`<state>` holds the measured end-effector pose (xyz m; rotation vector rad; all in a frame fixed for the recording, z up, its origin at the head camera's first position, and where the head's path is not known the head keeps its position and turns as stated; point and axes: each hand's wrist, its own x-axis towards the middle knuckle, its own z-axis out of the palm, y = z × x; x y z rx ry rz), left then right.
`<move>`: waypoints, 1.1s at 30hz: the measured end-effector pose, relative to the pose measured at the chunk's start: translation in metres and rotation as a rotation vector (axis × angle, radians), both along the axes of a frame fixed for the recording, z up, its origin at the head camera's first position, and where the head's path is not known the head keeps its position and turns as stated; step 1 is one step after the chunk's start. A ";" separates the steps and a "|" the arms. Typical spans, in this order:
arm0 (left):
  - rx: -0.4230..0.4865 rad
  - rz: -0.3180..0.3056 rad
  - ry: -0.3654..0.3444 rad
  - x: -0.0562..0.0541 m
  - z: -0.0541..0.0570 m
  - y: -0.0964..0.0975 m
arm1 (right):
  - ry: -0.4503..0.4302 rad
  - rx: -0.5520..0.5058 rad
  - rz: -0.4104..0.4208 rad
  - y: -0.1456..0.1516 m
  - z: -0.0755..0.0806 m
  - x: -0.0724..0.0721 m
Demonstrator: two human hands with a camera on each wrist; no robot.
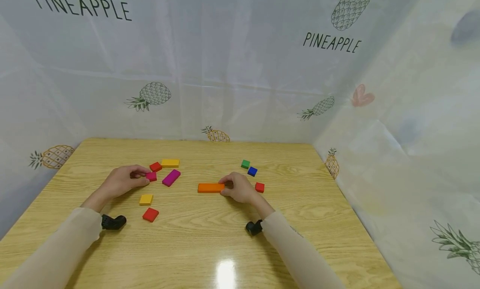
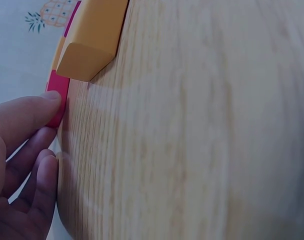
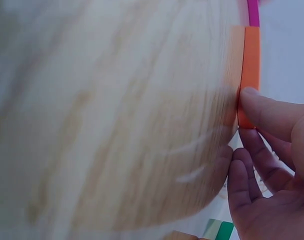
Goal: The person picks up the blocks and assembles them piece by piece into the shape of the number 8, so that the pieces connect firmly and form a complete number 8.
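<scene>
My left hand (image 1: pixel 123 181) pinches a small pink block (image 1: pixel 151 176) between thumb and fingers at the left of the table. In the left wrist view the thumb lies on that pink block (image 2: pixel 58 98). Close to it are a red block (image 1: pixel 155 167), a yellow block (image 1: pixel 170 163) and a magenta block (image 1: pixel 171 178). Near the table's middle my right hand (image 1: pixel 240 188) grips the right end of a long orange block (image 1: pixel 210 188). The right wrist view shows the thumb on the near side of the orange block (image 3: pixel 250 60), which lies flat on the wood.
A yellow block (image 1: pixel 146 199) and a red block (image 1: pixel 151 215) lie nearer the front left. Right of centre are a green block (image 1: pixel 245 164), a blue block (image 1: pixel 253 171) and a red block (image 1: pixel 259 187). A pineapple-print sheet (image 1: pixel 240 72) hangs behind the wooden table (image 1: pixel 195 251).
</scene>
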<state>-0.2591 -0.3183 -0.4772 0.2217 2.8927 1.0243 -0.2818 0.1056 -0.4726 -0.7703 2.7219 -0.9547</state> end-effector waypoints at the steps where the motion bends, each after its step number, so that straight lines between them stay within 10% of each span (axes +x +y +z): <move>1: 0.000 -0.001 0.000 0.000 0.000 0.000 | -0.001 -0.001 0.001 0.000 0.000 0.001; 33: 0.006 0.004 0.010 0.000 -0.001 -0.001 | 0.001 -0.041 -0.016 0.002 0.001 0.010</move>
